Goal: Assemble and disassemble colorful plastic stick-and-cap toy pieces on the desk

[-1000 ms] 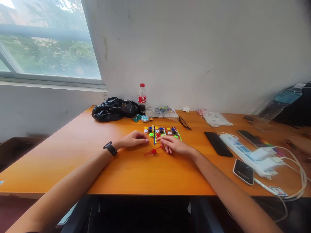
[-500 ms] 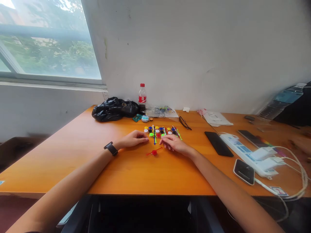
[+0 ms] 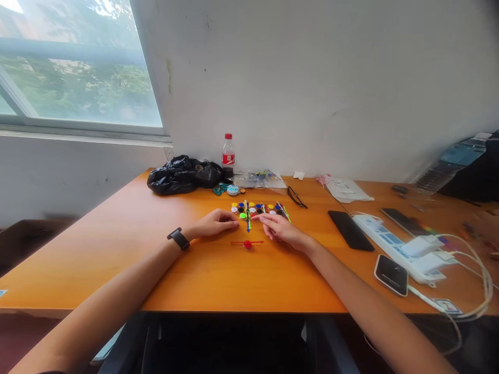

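A red arrow spinner point(image 3: 247, 244) with a round red base stands on the table in front of me, its arrow lying nearly level from left to right. Beyond it are rows of small round coloured caps point(image 3: 242, 215) and several thin coloured arrows point(image 3: 248, 218). My left hand point(image 3: 217, 222) rests on the table to the left of the caps, fingers loosely extended and holding nothing. To the right of the spinner hovers my right hand point(image 3: 281, 228), empty, its index finger stretched left and the other fingers partly curled. Neither hand touches the spinner.
Along the back stand a black plastic bag point(image 3: 183, 175), a cola bottle point(image 3: 228, 156) and a clear plastic packet point(image 3: 257, 179). Black glasses point(image 3: 297, 197) lie behind the caps. On the right are a black phone point(image 3: 351, 230), a white power strip point(image 3: 397, 249) and a white-edged device point(image 3: 391, 275).
The spinner's arrow has turned from a slant, right end up, to nearly level. My right index finger has stretched out to the left. My left hand has stayed in place.
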Demonstrator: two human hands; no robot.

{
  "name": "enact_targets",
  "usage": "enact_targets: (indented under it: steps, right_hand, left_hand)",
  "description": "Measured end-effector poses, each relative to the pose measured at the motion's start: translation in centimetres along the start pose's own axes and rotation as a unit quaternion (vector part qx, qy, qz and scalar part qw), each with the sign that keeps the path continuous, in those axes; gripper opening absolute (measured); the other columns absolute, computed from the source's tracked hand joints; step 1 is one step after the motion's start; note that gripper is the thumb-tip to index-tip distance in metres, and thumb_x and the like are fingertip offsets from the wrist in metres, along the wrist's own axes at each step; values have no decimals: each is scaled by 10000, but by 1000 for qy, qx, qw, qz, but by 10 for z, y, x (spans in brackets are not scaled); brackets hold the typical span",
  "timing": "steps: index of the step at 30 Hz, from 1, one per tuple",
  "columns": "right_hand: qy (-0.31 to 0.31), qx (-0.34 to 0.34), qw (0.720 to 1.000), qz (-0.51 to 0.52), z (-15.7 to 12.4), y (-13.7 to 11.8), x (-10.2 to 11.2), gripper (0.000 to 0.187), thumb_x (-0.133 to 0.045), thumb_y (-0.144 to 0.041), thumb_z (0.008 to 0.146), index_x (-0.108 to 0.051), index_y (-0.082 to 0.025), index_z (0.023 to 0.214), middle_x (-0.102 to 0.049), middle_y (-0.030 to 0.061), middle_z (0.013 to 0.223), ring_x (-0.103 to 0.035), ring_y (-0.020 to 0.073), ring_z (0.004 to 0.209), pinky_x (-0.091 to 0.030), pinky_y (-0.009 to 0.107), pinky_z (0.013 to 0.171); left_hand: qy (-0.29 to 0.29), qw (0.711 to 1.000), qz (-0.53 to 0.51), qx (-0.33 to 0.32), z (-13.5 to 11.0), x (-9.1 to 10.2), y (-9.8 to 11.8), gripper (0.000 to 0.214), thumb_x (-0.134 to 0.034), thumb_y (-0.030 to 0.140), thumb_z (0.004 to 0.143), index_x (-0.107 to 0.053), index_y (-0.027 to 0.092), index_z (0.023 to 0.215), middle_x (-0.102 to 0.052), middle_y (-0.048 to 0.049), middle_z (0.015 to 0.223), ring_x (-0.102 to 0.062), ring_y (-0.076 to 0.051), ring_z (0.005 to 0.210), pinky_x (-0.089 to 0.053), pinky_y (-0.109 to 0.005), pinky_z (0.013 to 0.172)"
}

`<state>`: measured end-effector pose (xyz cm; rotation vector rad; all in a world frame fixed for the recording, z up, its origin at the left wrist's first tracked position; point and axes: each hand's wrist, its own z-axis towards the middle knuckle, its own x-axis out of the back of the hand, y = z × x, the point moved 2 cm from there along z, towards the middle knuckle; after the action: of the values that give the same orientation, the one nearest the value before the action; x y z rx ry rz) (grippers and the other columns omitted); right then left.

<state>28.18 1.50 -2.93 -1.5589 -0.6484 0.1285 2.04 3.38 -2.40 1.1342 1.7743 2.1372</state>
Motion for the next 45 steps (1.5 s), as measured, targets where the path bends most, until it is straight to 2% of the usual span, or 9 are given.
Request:
enact_targets:
  steps: [9, 15, 19, 24, 30, 38, 45]
  right_hand:
    - [1, -18, 1000, 15, 0, 0, 0, 618, -526, -589, 1009, -599, -160, 1449, -477, -70, 564, -300, 100, 455, -187, 241, 435]
    - [10, -29, 1000, -6, -3, -6, -3, 573, -542, -552, 986, -679, -111, 1325, -495, -56, 540, -313, 101, 455, -205, 241, 436]
    - [1, -27, 1000, -9, -5, -9, -4, 562, -541, -563, 975, -705, -114, 1272, -496, -55, 526, -306, 99, 446, -207, 245, 442]
    - [-4, -35, 999, 5, -6, -9, -5, 569, -543, -565, 969, -693, -114, 1282, -494, -58, 530, -290, 96, 444, -196, 245, 446]
    - [-9, -37, 999, 7, -5, -7, -4, 581, -553, -595, 972, -703, -128, 1285, -493, -56, 536, -304, 101, 459, -200, 248, 460]
    - [-26, -16, 999, -39, -3, -4, -4, 569, -544, -638, 979, -777, -125, 1062, -507, -31, 544, -374, 105, 492, -251, 253, 486]
    - [-9, -18, 1000, -19, -5, -7, -5, 514, -567, -625, 971, -731, -156, 1102, -512, -48, 557, -342, 99, 478, -231, 242, 464]
  left_hand:
    - [-3, 1000, -5, 5, -1, -1, 1, 504, -670, 625, 918, -754, 128, 921, -682, -45, 836, -525, -139, 709, -378, -231, 588]
    - [-10, 1000, 11, -14, -1, 0, 1, 545, -656, 660, 914, -765, 127, 919, -680, -46, 813, -509, -135, 689, -365, -234, 577]
    - [-36, 998, 36, -34, -3, 1, 2, 609, -630, 709, 913, -725, 122, 785, -592, -21, 690, -432, -112, 614, -299, -232, 520]
    - [-23, 998, 55, -32, -2, 1, 0, 650, -624, 740, 903, -628, 132, 676, -486, 8, 609, -378, -96, 573, -256, -236, 499]
    - [-18, 999, 37, -29, -1, -1, -2, 579, -659, 693, 900, -729, 124, 826, -631, -30, 751, -484, -123, 656, -347, -235, 562]
    - [-20, 998, 44, -35, 2, 1, -11, 513, -670, 629, 923, -770, 126, 911, -693, -47, 824, -539, -138, 714, -391, -232, 611]
    - [-21, 998, 44, -38, 2, 1, -11, 512, -671, 629, 921, -783, 130, 949, -718, -56, 845, -566, -144, 709, -411, -241, 627]
